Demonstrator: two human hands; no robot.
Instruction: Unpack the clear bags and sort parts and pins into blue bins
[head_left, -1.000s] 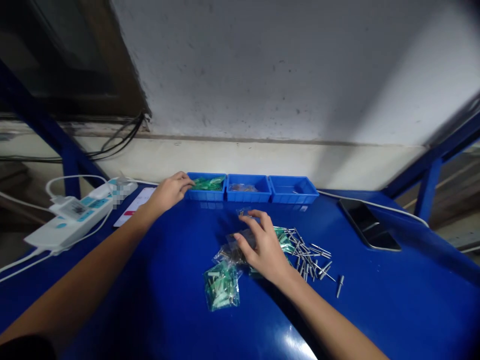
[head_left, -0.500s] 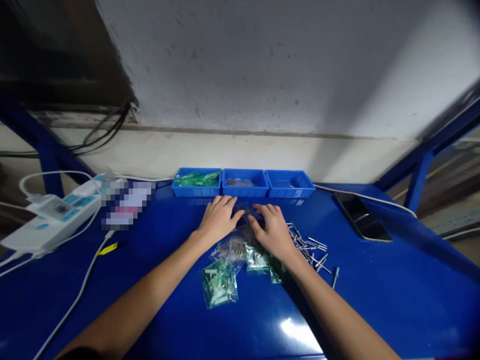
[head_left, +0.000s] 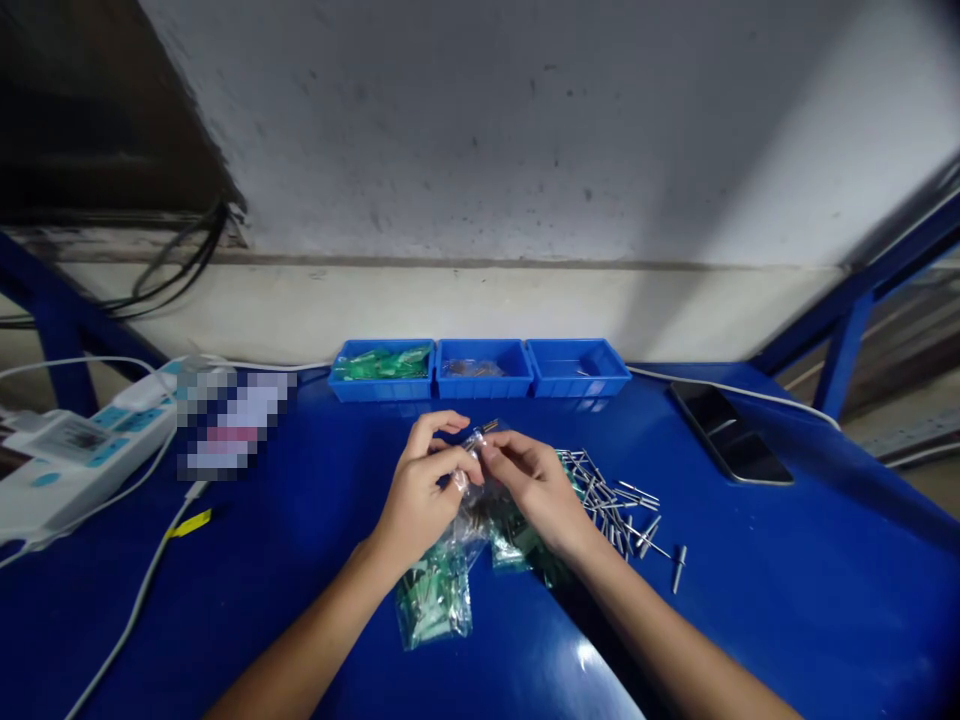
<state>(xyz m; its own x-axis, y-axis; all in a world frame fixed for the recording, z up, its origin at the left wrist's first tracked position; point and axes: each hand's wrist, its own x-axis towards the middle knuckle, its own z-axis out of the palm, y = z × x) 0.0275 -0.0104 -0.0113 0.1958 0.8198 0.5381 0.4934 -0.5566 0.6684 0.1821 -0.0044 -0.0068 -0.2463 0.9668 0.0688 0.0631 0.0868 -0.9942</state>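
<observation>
A small clear plastic bag (head_left: 477, 438) with a few thin brownish pieces at its top is held up between my hands. My left hand (head_left: 429, 490) pinches its left side with thumb and forefinger. On the other side, my right hand (head_left: 536, 485) has its fingers closed on the bag. Below them lie clear bags of brownish pieces (head_left: 471, 520), partly hidden by my left hand. A green-tinted bag (head_left: 433, 600) rests nearer to me, and another green-tinted bag (head_left: 510, 540) sits under my right hand. Loose metal rivets (head_left: 611, 505) are heaped right of my right hand.
Along the wall stand a blue bin of green bags (head_left: 382, 385), a middle bin (head_left: 484, 388) with clear bags, and a right bin (head_left: 581, 385) with a few small pieces. A phone (head_left: 727, 430) lies right; a power strip (head_left: 97, 430) and a cable (head_left: 142, 610) are left.
Both hands have come nearer to me and closed on the clear bag, lifting it from the table. Before, the hands were spread low over it. The view has shifted slightly.
</observation>
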